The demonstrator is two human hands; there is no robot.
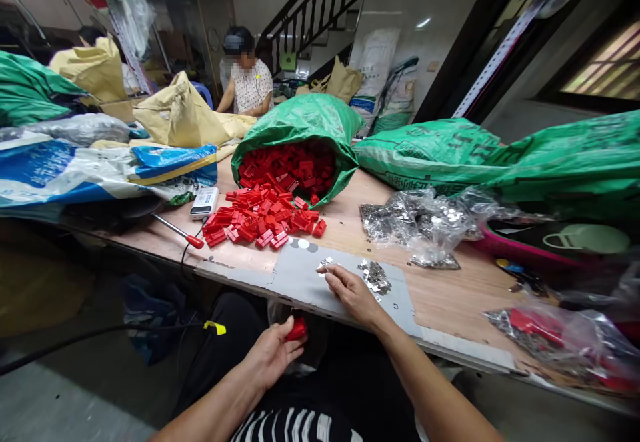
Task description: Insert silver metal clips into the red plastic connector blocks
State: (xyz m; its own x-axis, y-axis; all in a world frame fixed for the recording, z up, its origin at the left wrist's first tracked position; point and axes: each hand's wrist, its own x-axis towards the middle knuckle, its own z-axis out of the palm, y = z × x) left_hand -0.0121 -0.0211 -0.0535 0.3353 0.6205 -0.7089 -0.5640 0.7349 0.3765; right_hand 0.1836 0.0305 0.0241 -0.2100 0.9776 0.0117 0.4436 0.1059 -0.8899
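Observation:
My left hand is closed around a red plastic piece, held low in front of the table edge, over my lap. Above a grey mat, my right hand has its thumb and fingers drawn together at a few small shiny metal pieces. Whether one is between the fingertips is too small to make out. A pile of similar metal pieces lies on the mat just beyond the right hand. Loose red plastic pieces are heaped at the mat's far left.
Red pieces spill from a green sack. Clear bags of metal parts lie to the right, near a pink basket. A red-handled screwdriver and a white device sit left. A person works behind.

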